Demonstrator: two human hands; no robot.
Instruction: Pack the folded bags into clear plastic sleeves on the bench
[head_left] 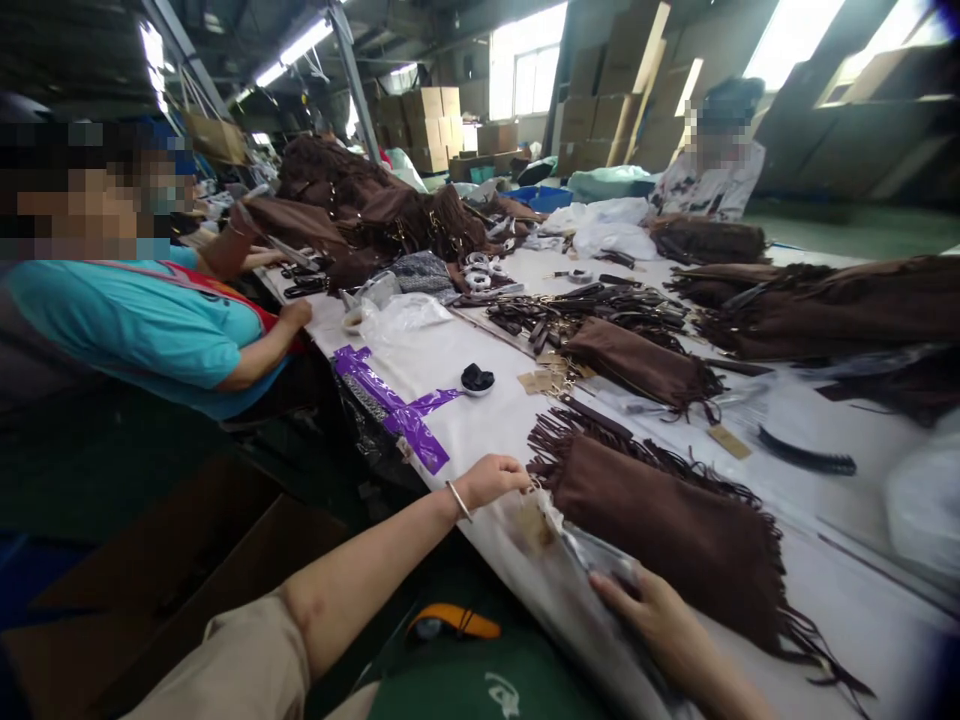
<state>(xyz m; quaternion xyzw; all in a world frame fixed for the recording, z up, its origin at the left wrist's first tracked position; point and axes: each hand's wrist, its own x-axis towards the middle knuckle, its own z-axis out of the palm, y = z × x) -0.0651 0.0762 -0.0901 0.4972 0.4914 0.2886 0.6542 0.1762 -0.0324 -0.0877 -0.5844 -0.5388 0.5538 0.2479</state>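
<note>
Head view: left hand pinches the fringed corner of the brown bag lying on the bench, right hand fingers spread on its clear plastic sleeve; fringe may snag or bunch, and the slick sleeve could slip off the edge.

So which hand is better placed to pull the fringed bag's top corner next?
Probably the left hand: its fingers already pinch at the top corner of the brown fringed bag, by the paper tag. The right hand lies flat on the clear plastic sleeve, further from that corner.
</note>
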